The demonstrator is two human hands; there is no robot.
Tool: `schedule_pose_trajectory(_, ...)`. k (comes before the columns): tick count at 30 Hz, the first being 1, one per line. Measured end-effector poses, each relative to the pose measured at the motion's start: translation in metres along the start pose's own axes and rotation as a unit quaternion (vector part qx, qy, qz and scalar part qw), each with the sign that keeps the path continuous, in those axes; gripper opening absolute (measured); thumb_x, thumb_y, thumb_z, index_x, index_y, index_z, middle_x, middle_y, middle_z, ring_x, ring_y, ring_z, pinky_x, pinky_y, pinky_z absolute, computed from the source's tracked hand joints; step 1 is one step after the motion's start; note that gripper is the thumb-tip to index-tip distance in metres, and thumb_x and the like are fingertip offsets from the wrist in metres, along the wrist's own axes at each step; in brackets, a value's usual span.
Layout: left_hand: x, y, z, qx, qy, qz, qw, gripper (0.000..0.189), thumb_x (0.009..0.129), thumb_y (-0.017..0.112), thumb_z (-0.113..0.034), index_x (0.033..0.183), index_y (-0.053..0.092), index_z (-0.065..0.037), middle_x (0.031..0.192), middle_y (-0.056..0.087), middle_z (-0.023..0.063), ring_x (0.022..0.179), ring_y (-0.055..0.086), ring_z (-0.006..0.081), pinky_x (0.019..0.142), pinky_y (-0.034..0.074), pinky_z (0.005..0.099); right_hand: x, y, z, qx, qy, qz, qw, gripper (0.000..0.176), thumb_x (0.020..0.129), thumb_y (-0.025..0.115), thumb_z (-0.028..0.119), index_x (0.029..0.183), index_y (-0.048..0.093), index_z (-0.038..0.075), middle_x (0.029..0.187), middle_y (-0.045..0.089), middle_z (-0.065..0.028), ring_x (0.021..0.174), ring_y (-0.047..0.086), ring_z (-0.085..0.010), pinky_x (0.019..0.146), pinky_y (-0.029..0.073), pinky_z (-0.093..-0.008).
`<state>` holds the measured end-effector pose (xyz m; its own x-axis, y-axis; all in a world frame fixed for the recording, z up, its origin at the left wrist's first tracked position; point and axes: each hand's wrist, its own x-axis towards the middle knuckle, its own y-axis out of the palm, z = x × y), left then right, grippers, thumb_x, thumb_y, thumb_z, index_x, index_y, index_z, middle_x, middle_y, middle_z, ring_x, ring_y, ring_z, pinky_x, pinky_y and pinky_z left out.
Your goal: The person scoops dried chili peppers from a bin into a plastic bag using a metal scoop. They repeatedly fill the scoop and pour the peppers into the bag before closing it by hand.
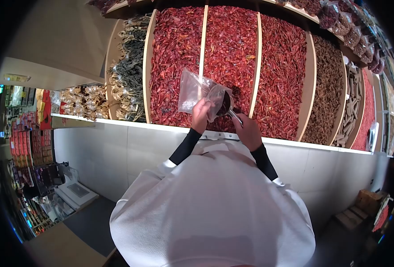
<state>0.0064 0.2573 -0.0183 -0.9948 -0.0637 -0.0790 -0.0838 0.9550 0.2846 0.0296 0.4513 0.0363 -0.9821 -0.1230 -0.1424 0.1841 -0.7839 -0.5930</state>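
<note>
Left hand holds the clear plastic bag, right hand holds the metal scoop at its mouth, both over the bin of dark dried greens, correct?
No. The head view shows the left hand with the clear plastic bag and the right hand with the metal scoop at its mouth over the red dried chilies, not the dark dried greens.

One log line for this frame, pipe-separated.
left hand: holds clear plastic bag | right hand: holds metal scoop at bag mouth | beyond: dried red chillies in bins

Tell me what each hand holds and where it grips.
The left hand grips a clear plastic bag by its lower edge; the right hand holds a metal scoop by its handle.
</note>
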Motion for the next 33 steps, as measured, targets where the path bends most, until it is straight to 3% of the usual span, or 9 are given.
schedule_pose_trajectory(1,-0.002,0.001,-0.001,0.000,-0.002,0.000,1.000,0.024,0.094,0.044,-0.018,0.085,0.057,-0.001,0.086,0.068,0.0066,0.048,0.045,0.0061,0.044,0.036,0.0204,-0.001,0.000,0.001,-0.019,-0.012,-0.009,1.000,0.024,0.092,0.058,0.029,0.094,0.065,0.007,0.068,0.061,-0.0181,0.066,0.062,-0.0377,0.056,0.046,-0.0449)
schedule_pose_trajectory(3,-0.003,0.002,-0.005,-0.008,-0.026,-0.016,0.999,0.026,0.094,0.044,-0.021,0.085,0.059,-0.002,0.058,0.046,-0.0021,0.051,0.043,0.0055,0.050,0.034,0.0191,-0.002,-0.002,0.008,-0.038,-0.025,-0.017,0.999,0.023,0.093,0.057,0.030,0.094,0.064,0.007,0.066,0.061,-0.0174,0.065,0.062,-0.0374,0.056,0.047,-0.0459)
schedule_pose_trajectory(9,0.007,-0.008,-0.006,-0.147,0.005,-0.023,0.989,0.025,0.096,0.043,-0.021,0.089,0.058,-0.002,0.072,0.058,0.0003,0.053,0.044,0.0050,0.050,0.035,0.0200,-0.002,-0.006,0.025,-0.154,-0.026,-0.042,0.987,0.022,0.092,0.059,0.025,0.108,0.062,0.010,0.076,0.064,-0.0181,0.070,0.064,-0.0367,0.060,0.049,-0.0447)
schedule_pose_trajectory(15,0.021,-0.006,-0.011,-0.230,-0.018,-0.136,0.964,0.017,0.098,0.042,-0.019,0.095,0.054,-0.008,0.065,0.049,-0.0012,0.056,0.046,0.0101,0.052,0.037,0.0229,-0.004,-0.012,0.022,-0.153,-0.063,-0.074,0.983,0.024,0.092,0.059,0.026,0.111,0.063,0.011,0.081,0.066,-0.0150,0.073,0.064,-0.0359,0.062,0.050,-0.0423)
schedule_pose_trajectory(20,0.030,-0.009,-0.022,-0.298,-0.022,-0.080,0.951,0.019,0.099,0.041,-0.021,0.099,0.053,-0.007,0.064,0.047,0.0003,0.052,0.045,0.0104,0.046,0.036,0.0255,-0.009,-0.029,0.022,-0.067,-0.099,-0.061,0.991,0.027,0.091,0.060,0.018,0.116,0.062,0.009,0.081,0.066,-0.0165,0.072,0.065,-0.0354,0.061,0.050,-0.0407)
schedule_pose_trajectory(24,0.045,-0.013,-0.016,-0.303,-0.002,-0.101,0.948,0.020,0.100,0.042,-0.021,0.097,0.055,-0.006,0.077,0.054,-0.0002,0.066,0.053,0.0071,0.057,0.042,0.0213,-0.013,-0.041,0.020,-0.019,-0.133,-0.085,0.987,0.027,0.091,0.060,0.014,0.117,0.061,0.007,0.084,0.067,-0.0180,0.074,0.065,-0.0359,0.063,0.050,-0.0390)
schedule_pose_trajectory(27,0.050,-0.012,-0.026,-0.263,0.034,-0.120,0.957,0.020,0.101,0.042,-0.021,0.098,0.055,-0.006,0.086,0.056,0.0022,0.077,0.054,0.0086,0.067,0.044,0.0234,-0.014,-0.041,0.008,-0.011,-0.120,-0.104,0.987,0.027,0.094,0.059,0.012,0.120,0.061,0.004,0.092,0.069,-0.0155,0.075,0.068,-0.0275,0.067,0.051,-0.0314)
schedule_pose_trajectory(30,0.048,-0.023,-0.029,-0.273,0.029,-0.076,0.959,0.020,0.101,0.042,-0.021,0.098,0.055,-0.006,0.088,0.056,0.0027,0.078,0.054,0.0090,0.069,0.044,0.0241,-0.013,-0.034,-0.013,0.057,-0.068,-0.154,0.984,0.024,0.095,0.057,0.017,0.113,0.062,0.003,0.076,0.063,-0.0165,0.064,0.063,-0.0278,0.061,0.048,-0.0348)
schedule_pose_trajectory(33,0.050,-0.016,-0.037,-0.262,0.029,-0.125,0.956,0.020,0.101,0.043,-0.023,0.099,0.055,-0.007,0.084,0.057,0.0027,0.071,0.054,0.0096,0.062,0.044,0.0243,-0.008,-0.015,-0.066,0.112,0.024,-0.067,0.991,0.027,0.100,0.048,0.026,0.100,0.061,0.002,0.061,0.044,-0.0027,0.053,0.042,-0.0100,0.051,0.039,-0.0284)
